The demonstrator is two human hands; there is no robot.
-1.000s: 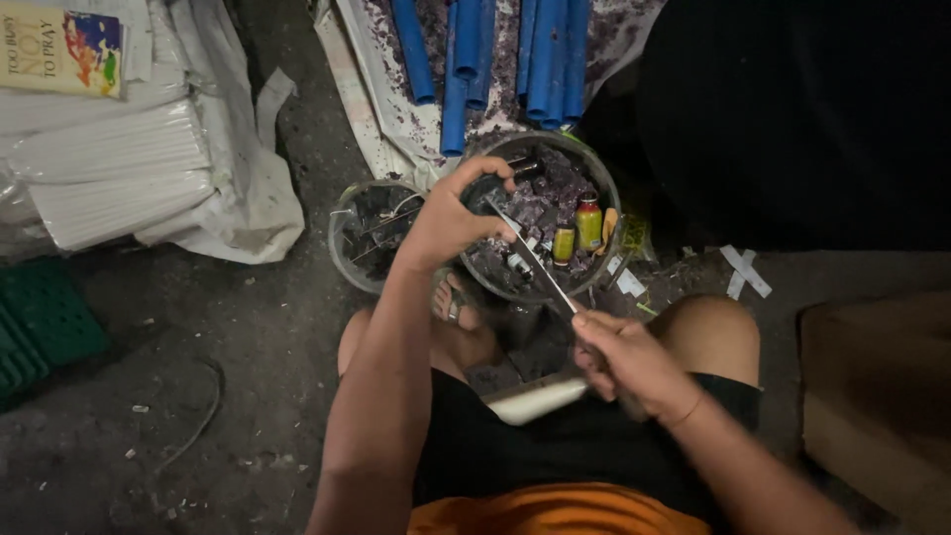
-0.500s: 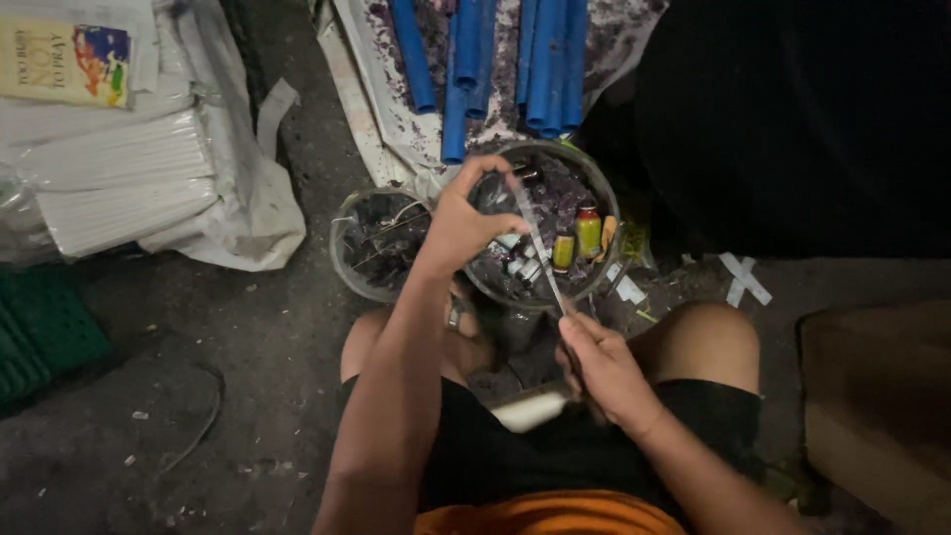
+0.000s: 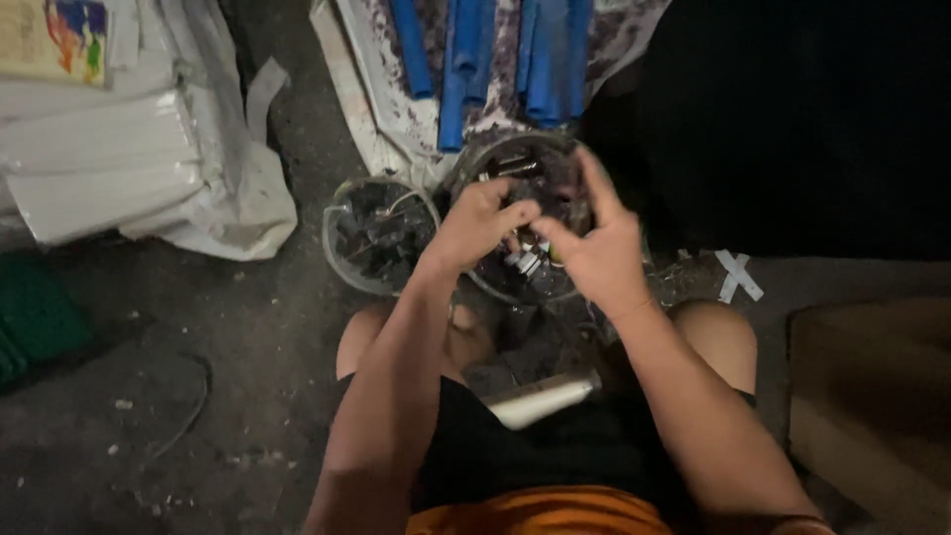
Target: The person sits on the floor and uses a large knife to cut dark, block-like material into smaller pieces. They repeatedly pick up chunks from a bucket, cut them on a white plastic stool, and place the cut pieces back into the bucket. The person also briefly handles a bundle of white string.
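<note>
Both of my hands meet over a large clear bowl filled with dark scraps and small metal bits. My left hand has its fingers curled on a small piece just above the bowl's contents. Touching it from the right, my right hand has its thumb against the left fingers and its index finger raised; what it holds is hidden. No thin metal tool shows in either hand. A smaller clear bowl of dark scraps stands just left of my left hand.
Blue strips lie on a patterned sheet beyond the bowls. White sacks and a colourful booklet are at the left, a green crate below them. A cardboard box stands right. A white object rests on my lap.
My right hand has moved up from my lap to the large bowl and joined my left hand. The thin metal tool it held before is out of sight.
</note>
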